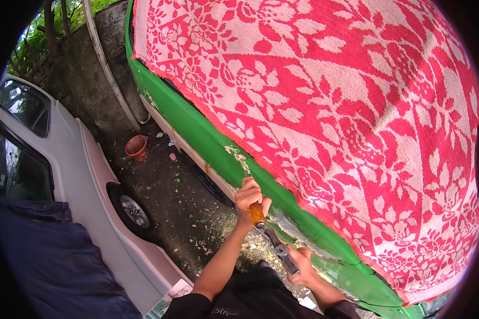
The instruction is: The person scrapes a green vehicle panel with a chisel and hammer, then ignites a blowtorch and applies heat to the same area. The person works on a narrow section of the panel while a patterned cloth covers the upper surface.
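The green vehicle (pixel 189 121) slants from 11 to 5 o'clock; its floral towel (pixel 335 133) ends just at the left hand's (pixel 248 198) 3 o'clock, while open ground (pixel 170 215) spreads at 8. The right hand's (pixel 302 267) fingers grip a dark hammer-like tool (pixel 283 254), near the chisel's (pixel 257 215) butt at 5. Left fingers wrap the amber-handled chisel, its long axis pointing between 11 and 12, toward a flaked patch (pixel 236 154).

text: small pale lettering (pixel 226 312) | on: black shirt (pixel 253 292) | not clearly legible

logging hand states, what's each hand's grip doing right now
Left hand: closed, holding an amber-handled tool.
Right hand: closed, holding a hammer.
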### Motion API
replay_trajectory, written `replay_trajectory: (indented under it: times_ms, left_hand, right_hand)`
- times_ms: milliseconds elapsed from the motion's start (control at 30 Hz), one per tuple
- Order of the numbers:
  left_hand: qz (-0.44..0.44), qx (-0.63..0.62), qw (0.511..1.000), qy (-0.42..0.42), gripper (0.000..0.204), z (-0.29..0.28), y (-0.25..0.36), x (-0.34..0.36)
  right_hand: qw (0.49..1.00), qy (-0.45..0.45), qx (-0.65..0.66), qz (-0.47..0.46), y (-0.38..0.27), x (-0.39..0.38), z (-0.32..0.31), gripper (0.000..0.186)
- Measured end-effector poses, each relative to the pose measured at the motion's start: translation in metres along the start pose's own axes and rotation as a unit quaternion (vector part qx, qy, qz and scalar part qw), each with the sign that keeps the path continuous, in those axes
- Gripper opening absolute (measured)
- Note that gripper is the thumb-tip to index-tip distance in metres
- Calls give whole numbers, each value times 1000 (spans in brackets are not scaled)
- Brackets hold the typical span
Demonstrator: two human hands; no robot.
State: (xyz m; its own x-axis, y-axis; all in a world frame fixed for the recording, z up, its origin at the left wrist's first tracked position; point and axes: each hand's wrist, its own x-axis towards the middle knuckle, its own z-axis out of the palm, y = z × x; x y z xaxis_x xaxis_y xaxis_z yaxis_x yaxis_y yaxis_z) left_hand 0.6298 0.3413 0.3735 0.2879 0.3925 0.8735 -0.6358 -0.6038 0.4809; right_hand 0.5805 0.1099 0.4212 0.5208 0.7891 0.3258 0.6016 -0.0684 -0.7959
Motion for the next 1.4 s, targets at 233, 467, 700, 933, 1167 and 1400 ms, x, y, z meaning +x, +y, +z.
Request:
replay_trajectory:
  times_ms: [233, 467, 700, 933, 1167, 1400]
  left_hand:
    - [9, -10, 1000, 6, 36, 9, 5, 7]
    - [11, 6, 1000, -4, 36, 13, 1, 5]
    - [4, -21, 1000, 16, 35, 9, 1, 4]
    - [-36, -5, 999, 13, 36, -11, -25, -17]
    - [22, 16, 999, -32, 37, -11, -2, -13]
    - [26, -9, 998, -55, 38, -5, 4, 0]
  right_hand:
    - [1000, 12, 0, 6, 9, -4, 2, 16]
    - [999, -9, -6, -42, -1, 4, 0, 9]
    - [980, -10, 32, -196, -24, 15, -4, 22]
    - [995, -30, -82, 43, -18, 13, -1, 11]
    - [997, -47, -25, 62, -8, -2, 6, 10]
    - [999, -17, -12, 42, -10, -3, 7, 11]
